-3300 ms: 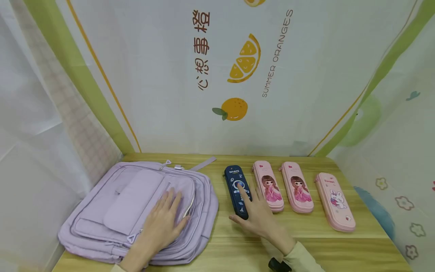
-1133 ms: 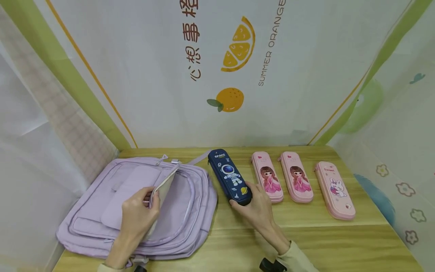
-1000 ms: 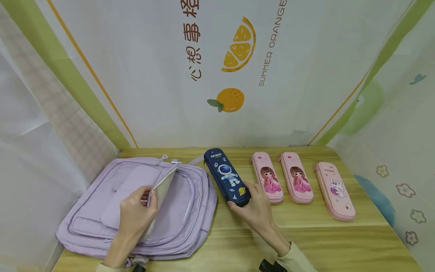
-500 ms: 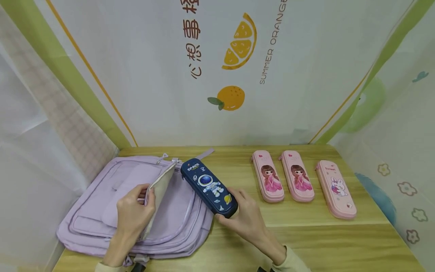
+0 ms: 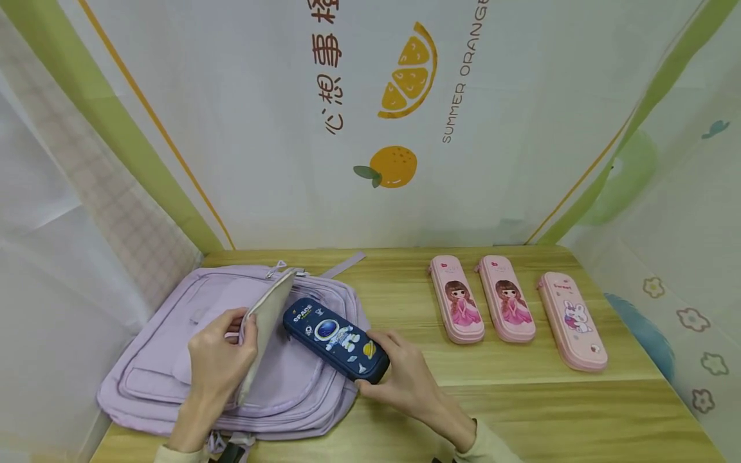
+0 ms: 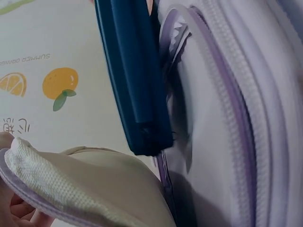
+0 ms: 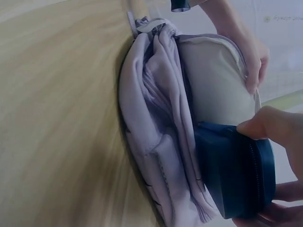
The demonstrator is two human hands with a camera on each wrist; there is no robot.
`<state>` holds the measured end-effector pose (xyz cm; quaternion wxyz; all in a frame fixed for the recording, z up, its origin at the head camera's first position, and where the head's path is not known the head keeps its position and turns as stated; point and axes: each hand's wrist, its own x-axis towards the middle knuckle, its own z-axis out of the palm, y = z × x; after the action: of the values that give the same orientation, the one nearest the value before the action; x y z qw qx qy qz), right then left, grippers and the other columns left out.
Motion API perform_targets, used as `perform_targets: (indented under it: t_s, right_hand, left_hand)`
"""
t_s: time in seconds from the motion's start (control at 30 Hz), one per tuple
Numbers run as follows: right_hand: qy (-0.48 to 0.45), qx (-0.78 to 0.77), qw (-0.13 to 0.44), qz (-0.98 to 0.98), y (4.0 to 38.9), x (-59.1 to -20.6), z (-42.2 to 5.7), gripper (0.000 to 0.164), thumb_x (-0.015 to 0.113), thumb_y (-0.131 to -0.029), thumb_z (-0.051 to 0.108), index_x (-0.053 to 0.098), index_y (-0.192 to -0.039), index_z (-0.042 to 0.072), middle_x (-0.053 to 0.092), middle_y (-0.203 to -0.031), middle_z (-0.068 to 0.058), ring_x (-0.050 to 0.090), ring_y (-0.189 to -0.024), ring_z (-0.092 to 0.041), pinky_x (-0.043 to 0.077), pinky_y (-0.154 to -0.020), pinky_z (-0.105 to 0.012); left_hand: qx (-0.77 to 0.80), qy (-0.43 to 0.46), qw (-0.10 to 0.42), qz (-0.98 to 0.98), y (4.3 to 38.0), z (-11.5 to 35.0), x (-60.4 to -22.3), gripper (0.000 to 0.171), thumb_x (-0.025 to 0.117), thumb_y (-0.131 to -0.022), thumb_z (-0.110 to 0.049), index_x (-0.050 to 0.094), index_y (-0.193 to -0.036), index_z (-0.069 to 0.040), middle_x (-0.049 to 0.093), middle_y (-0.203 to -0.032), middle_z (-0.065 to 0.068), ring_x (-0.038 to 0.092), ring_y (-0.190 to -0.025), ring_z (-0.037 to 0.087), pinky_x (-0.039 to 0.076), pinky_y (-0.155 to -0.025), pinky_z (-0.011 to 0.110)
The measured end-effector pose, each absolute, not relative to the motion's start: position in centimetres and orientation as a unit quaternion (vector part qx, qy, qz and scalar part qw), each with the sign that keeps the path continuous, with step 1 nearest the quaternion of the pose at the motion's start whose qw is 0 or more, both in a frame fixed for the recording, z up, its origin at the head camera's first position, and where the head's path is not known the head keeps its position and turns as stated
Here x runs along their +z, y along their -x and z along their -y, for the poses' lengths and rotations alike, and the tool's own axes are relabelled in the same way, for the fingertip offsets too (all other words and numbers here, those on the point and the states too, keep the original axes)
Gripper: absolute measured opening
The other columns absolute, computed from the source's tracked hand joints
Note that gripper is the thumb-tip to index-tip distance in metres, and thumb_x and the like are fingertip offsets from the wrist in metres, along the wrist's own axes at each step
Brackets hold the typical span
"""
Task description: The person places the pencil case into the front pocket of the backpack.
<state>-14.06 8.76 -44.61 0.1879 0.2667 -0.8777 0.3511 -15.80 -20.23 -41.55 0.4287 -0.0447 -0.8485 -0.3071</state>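
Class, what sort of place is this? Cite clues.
Probably a curtained work corner: a wood-grained table, a sheet printed with oranges behind it, and more hangings on both sides.

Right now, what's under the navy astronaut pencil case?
Mostly the lilac backpack, its front pocket held open by the left hand; from above, the pencil case hides what's beneath.

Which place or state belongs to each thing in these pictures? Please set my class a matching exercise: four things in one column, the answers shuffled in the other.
Column 1
1. navy astronaut case
2. lilac backpack
3. left hand
4. pink bunny case

Column 2
A. grips the lifted pocket flap
B. rightmost case on the table
C. held by the right hand
D. lies at the table's left end

Right pairs: 1-C, 2-D, 3-A, 4-B
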Motion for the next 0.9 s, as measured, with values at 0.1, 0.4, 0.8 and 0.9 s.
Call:
perform_targets:
  t_s: [0.1,0.4,0.8,0.9]
  right_hand:
    - [-0.274,0.354,0.177,0.876,14.4,-44.6,-8.5,0.070,0.080,-0.056,0.034,0.058,-0.118,0.010,0.060,-0.102,0.001,0.057,-0.088,-0.007,0.051,-0.075,-0.024]
    - [-0.279,0.397,0.110,0.867,15.9,-44.4,-7.9,0.069,0.080,-0.058,0.035,0.056,-0.119,0.013,0.062,-0.114,0.002,0.058,-0.104,-0.014,0.048,-0.088,-0.033]
    - [-0.320,0.412,0.045,0.852,16.8,-45.1,-7.7,0.070,0.082,-0.059,0.037,0.055,-0.121,0.020,0.058,-0.119,0.008,0.052,-0.106,-0.008,0.045,-0.091,-0.032]
    - [-0.353,0.412,0.044,0.839,17.3,-45.1,-7.2,0.070,0.082,-0.061,0.036,0.054,-0.122,0.017,0.059,-0.118,0.006,0.053,-0.103,-0.008,0.046,-0.088,-0.029]
  left_hand:
    - [-0.308,0.043,0.425,0.850,15.8,20.3,-41.4,0.009,0.065,-0.075,-0.008,0.070,-0.081,-0.005,0.068,-0.067,0.006,0.060,-0.057,0.006,0.045,-0.051,0.005]
    - [-0.329,0.033,0.419,0.846,15.8,20.6,-41.0,0.009,0.066,-0.075,-0.008,0.071,-0.081,-0.004,0.068,-0.067,0.006,0.054,-0.061,-0.012,0.044,-0.052,0.002]
    - [-0.334,0.014,0.417,0.845,15.5,21.0,-40.2,0.009,0.066,-0.076,-0.008,0.072,-0.081,-0.004,0.067,-0.063,0.005,0.051,-0.059,-0.018,0.043,-0.051,0.001]
    - [-0.335,0.020,0.426,0.840,15.7,20.9,-39.9,0.009,0.066,-0.076,-0.008,0.072,-0.082,-0.004,0.067,-0.063,0.005,0.050,-0.059,-0.020,0.043,-0.052,0.001]
